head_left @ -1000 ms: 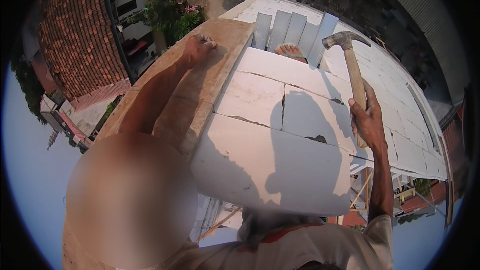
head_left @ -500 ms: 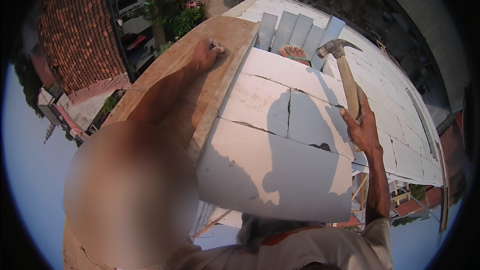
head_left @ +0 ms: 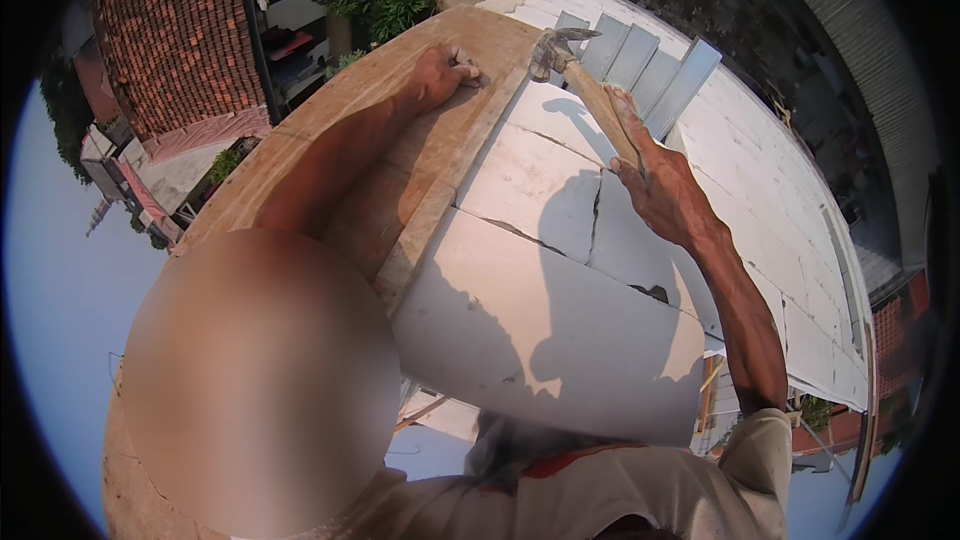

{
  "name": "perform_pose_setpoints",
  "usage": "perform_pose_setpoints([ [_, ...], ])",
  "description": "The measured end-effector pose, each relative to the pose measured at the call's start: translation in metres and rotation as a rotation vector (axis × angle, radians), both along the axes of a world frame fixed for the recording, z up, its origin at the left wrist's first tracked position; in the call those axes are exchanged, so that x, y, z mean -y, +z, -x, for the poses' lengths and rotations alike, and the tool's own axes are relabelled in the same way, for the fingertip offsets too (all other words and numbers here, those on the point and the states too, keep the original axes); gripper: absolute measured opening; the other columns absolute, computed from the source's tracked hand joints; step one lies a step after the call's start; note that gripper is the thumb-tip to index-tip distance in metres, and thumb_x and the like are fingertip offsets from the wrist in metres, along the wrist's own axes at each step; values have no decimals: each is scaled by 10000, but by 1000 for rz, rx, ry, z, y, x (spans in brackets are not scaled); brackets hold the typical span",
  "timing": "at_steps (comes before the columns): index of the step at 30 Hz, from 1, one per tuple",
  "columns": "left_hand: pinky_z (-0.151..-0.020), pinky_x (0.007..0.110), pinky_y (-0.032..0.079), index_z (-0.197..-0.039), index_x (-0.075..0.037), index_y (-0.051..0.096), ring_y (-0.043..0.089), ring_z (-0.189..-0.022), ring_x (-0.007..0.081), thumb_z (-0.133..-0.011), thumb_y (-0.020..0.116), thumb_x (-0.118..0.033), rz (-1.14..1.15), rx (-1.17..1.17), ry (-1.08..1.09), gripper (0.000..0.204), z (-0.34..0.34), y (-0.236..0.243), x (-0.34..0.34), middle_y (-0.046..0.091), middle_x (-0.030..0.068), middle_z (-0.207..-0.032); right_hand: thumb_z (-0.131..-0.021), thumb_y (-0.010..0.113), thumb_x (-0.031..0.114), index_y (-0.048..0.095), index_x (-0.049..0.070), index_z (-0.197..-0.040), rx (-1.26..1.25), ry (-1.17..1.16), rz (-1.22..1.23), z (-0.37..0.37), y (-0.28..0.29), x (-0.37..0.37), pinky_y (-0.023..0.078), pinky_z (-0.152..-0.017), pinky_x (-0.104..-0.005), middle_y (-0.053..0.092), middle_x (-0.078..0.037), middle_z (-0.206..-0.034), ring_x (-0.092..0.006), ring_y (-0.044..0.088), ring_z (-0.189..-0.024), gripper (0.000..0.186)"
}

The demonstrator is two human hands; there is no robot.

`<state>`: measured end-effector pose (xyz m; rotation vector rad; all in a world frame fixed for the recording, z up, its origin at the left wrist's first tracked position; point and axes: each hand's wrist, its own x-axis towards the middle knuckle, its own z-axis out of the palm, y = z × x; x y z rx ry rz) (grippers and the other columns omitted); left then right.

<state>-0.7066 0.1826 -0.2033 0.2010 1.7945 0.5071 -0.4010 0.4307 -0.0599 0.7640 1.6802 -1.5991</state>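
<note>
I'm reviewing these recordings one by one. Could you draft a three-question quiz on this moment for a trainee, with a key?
1. Which hand grips the hammer?
2. True or false: the left hand has curled fingers and is at the brown board.
3. Pick one. The roof at upper left is covered in: a) thatch; b) reddish tiles; c) blue sheeting.

Key: 1. The right hand. 2. True. 3. b.

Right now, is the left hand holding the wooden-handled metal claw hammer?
No, the right hand grips the claw hammer by its handle.
</note>
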Motion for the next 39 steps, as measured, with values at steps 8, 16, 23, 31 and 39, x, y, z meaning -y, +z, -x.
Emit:
perform_pose_setpoints([
  [8, -786, 307, 600, -955, 38, 689, 752, -849, 192, -945, 674, -6, 13, -16, -8, 47, 0, 7, -5, 772, 140, -901, -1068, 533, 222, 178, 231, -1676, -311, 131, -252, 46, -41, 27, 339, -1161, -545, 696, -299, -1182, -433, 608, -1222, 704],
  [16, -736, 286, 570, -916, 4, 737, 713, -777, 155, -914, 742, -39, 1, 10, 96, 44, 4, -17, 16, 766, 103, -867, -1025, 546, 155, 195, 159, -1673, -333, 79, -122, 84, -32, 27, 528, -883, -554, 700, -315, -998, -459, 690, -889, 737],
  [23, -793, 283, 566, -936, 15, 704, 707, -849, 158, -937, 702, -13, 29, 22, 10, 28, 5, -14, 14, 763, 111, -950, -1078, 548, 284, 172, 278, -1687, -227, 147, -102, 87, -38, 24, 500, -1015, -601, 688, -178, -828, -321, 696, -809, 715],
  [31, -732, 286, 564, -890, -4, 721, 713, -785, 156, -922, 746, -41, 14, -28, 7, 55, 7, -22, 19, 767, 108, -857, -1045, 548, 220, 207, 205, -1675, -335, 31, -172, 82, -39, 34, 540, -880, -550, 699, -275, -923, -414, 700, -865, 717],
  [39, -698, 298, 576, -864, -1, 725, 728, -757, 162, -909, 770, -70, 25, -22, 33, 93, 2, -30, 9, 767, 106, -829, -1036, 544, 243, 202, 240, -1679, -280, 107, -203, 62, -70, 35, 408, -1059, -642, 747, -213, -1066, -444, 681, -1061, 729],
])
